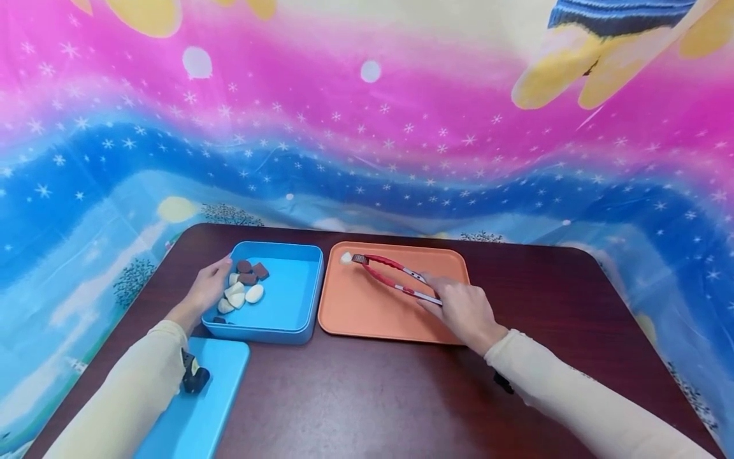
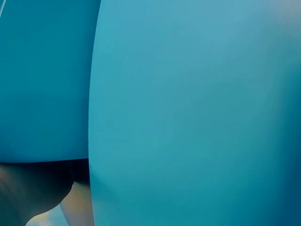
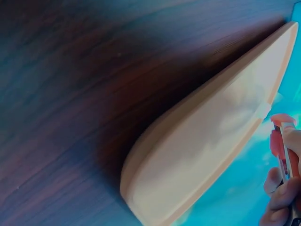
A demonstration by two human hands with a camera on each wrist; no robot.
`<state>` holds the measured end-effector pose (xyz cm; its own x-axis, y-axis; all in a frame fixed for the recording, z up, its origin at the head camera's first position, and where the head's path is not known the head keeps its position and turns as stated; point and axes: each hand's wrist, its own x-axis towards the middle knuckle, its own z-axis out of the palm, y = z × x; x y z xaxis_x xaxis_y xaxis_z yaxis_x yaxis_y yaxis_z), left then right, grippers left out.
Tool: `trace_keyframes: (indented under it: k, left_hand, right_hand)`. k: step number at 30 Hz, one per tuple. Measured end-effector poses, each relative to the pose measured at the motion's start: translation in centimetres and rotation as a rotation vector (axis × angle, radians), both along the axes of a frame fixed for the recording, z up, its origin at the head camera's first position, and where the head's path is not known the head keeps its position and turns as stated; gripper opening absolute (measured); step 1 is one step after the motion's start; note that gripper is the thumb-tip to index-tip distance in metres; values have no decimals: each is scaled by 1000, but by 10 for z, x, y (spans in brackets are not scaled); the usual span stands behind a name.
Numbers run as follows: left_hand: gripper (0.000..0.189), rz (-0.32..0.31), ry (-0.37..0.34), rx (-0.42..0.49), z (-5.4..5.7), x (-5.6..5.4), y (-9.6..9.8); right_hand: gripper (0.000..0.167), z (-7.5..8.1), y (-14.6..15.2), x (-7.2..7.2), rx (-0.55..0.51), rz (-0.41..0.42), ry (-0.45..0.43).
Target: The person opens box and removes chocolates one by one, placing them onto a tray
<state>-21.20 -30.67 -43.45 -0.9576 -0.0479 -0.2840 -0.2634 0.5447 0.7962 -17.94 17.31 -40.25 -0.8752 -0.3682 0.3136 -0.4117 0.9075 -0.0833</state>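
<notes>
In the head view my right hand [image 1: 466, 311] grips a pair of red-handled tongs [image 1: 395, 290]. Their dark tips are at a small white piece [image 1: 346, 257], near the far left corner of the orange tray [image 1: 390, 322]. Parts of the tongs [image 3: 278, 143] and my fingers [image 3: 281, 194] show at the right edge of the right wrist view. My left hand [image 1: 208, 288] holds the left side of the open blue box [image 1: 287, 290] at its rim. Several white pieces [image 1: 235, 296] and brown pieces [image 1: 248, 278] lie along the box's left side.
A flat blue lid [image 1: 220, 382] lies on the dark wooden table [image 1: 344, 395], in front of the box and partly under my left forearm. Box and tray stand side by side with a narrow gap. A colourful printed cloth [image 1: 367, 127] hangs behind the table.
</notes>
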Motion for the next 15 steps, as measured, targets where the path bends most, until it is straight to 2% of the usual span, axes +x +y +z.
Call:
trace_keyframes:
  k: [15]
  left_hand:
    - [70,-1,-8,14,-2,-2,2]
  right_hand:
    - [50,-9,7,-18,221,24,137]
